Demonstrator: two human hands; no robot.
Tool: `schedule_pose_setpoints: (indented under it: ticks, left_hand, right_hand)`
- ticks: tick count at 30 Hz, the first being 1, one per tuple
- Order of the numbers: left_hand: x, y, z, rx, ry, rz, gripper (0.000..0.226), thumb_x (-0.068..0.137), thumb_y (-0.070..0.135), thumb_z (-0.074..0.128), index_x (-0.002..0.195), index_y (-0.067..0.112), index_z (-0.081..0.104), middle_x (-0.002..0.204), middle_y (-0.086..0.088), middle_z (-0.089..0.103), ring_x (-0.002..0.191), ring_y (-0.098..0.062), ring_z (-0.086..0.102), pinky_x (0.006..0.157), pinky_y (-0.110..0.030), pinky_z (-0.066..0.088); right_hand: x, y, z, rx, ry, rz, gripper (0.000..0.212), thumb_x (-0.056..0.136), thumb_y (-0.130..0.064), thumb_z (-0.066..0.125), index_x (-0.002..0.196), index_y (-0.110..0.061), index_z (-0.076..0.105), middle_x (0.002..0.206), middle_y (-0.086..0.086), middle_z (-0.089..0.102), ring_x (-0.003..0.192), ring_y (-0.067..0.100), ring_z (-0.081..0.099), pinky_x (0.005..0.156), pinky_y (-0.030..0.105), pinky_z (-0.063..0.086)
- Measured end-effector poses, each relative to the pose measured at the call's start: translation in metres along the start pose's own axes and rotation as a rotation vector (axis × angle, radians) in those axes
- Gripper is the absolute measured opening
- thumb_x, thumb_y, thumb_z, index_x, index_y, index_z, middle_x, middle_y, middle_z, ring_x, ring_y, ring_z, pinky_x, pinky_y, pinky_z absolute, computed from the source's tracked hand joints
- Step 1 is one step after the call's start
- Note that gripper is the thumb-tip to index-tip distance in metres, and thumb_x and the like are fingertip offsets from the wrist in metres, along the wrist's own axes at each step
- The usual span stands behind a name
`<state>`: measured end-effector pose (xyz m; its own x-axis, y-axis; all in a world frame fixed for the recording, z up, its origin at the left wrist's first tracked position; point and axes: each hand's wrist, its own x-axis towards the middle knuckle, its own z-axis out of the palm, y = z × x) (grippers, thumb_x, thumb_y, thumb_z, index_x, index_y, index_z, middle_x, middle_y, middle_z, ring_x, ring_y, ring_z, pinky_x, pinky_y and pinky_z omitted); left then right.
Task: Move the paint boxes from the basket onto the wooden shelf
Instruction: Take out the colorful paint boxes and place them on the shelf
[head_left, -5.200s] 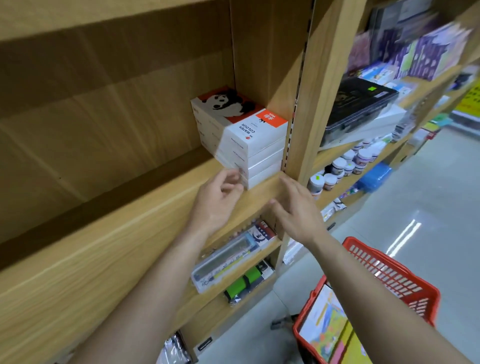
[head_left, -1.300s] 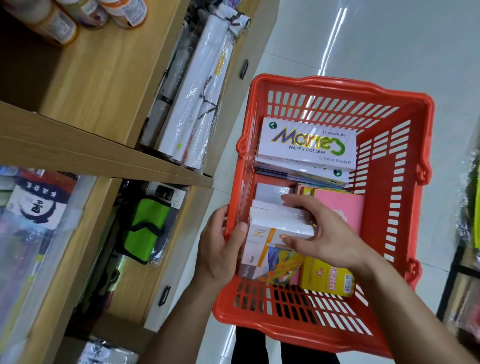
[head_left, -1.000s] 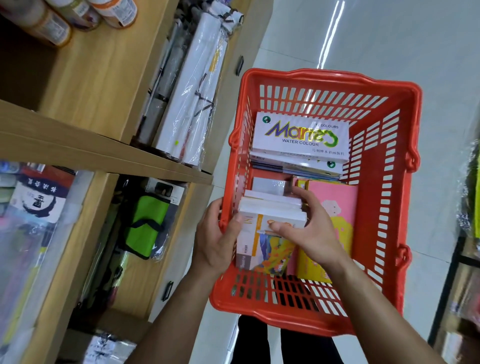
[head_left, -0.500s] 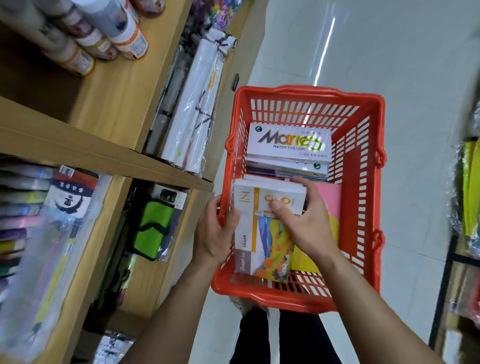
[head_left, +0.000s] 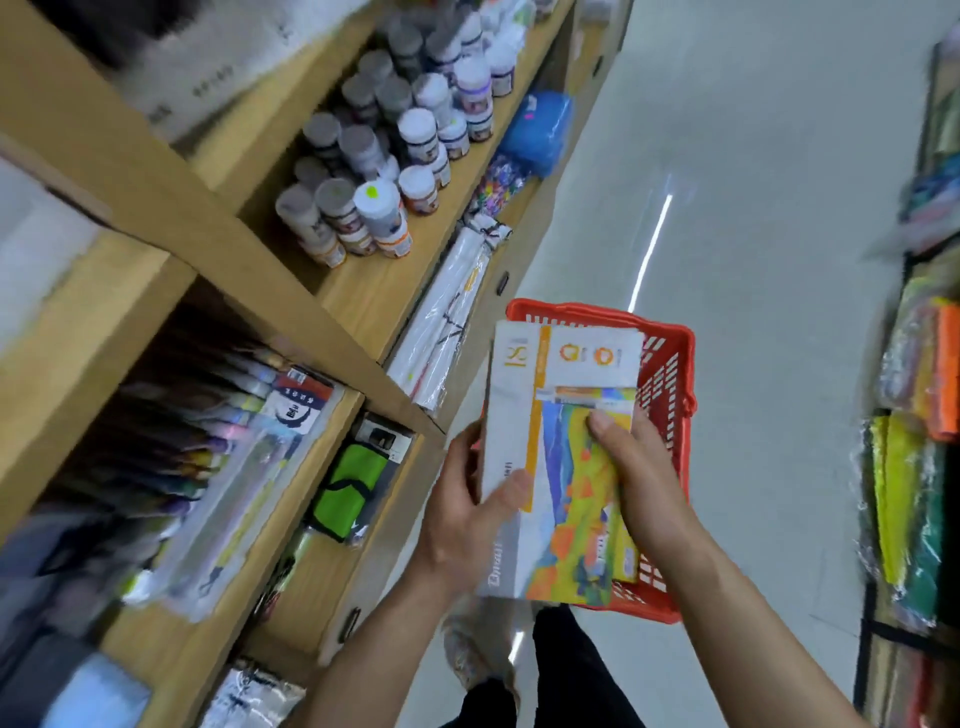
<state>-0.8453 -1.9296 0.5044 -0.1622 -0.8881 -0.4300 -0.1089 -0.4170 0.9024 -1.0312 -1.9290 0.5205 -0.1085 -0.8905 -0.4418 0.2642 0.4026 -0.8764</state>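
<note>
A stack of white paint boxes (head_left: 558, 452) with orange stripes and a colourful picture is lifted above the red basket (head_left: 670, 395). My left hand (head_left: 467, 514) grips the stack's left side, thumb on top. My right hand (head_left: 639, 478) holds its right side, thumb pressed on the picture. The boxes hide most of the basket's inside. The wooden shelf (head_left: 171, 192) runs along the left, blurred by motion.
Paint jars (head_left: 384, 156) crowd one shelf board. Below lie wrapped white rolls (head_left: 447, 322), brush packs (head_left: 234, 457) and a green pouch (head_left: 348, 488). Packaged goods (head_left: 914, 467) line the right edge. Grey floor (head_left: 753, 208) stretches ahead. My legs and a shoe show below.
Both hands have lifted the stack of paint boxes up out of the basket, and the view has swung upward toward the shelves.
</note>
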Motion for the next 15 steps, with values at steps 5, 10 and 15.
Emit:
schedule_pose_setpoints:
  ticks: [5,10,15]
  left_hand:
    - [-0.048,0.058,-0.033,-0.095,0.118,0.057,0.064,0.072,0.051,0.072,0.132,0.031,0.059,0.121,0.004,0.074,0.112,-0.021,0.071,0.098,-0.051,0.054]
    - [-0.121,0.104,-0.075,-0.09,0.272,0.267,0.045,0.087,0.03,0.069,0.13,0.037,0.059,0.121,0.008,0.074,0.11,-0.015,0.072,0.086,-0.031,0.058]
    - [-0.193,0.14,-0.13,-0.057,0.49,0.45,0.057,0.083,0.042,0.068,0.137,0.034,0.053,0.119,0.013,0.074,0.105,-0.012,0.073,0.079,-0.028,0.059]
  right_hand:
    - [-0.064,-0.016,0.051,-0.04,-0.167,-0.063,0.057,0.095,-0.044,0.069,0.148,-0.032,0.05,0.141,0.0,0.067,0.128,0.024,0.066,0.108,0.053,0.051]
    - [-0.108,-0.068,0.112,-0.077,-0.333,-0.177,0.044,0.092,-0.025,0.06,0.135,-0.024,0.061,0.121,0.002,0.078,0.101,0.02,0.078,0.077,0.029,0.064]
    - [-0.14,-0.103,0.188,-0.208,-0.509,-0.345,0.042,0.094,-0.041,0.066,0.133,-0.028,0.061,0.091,-0.014,0.078,0.067,0.001,0.072,0.059,0.021,0.055]
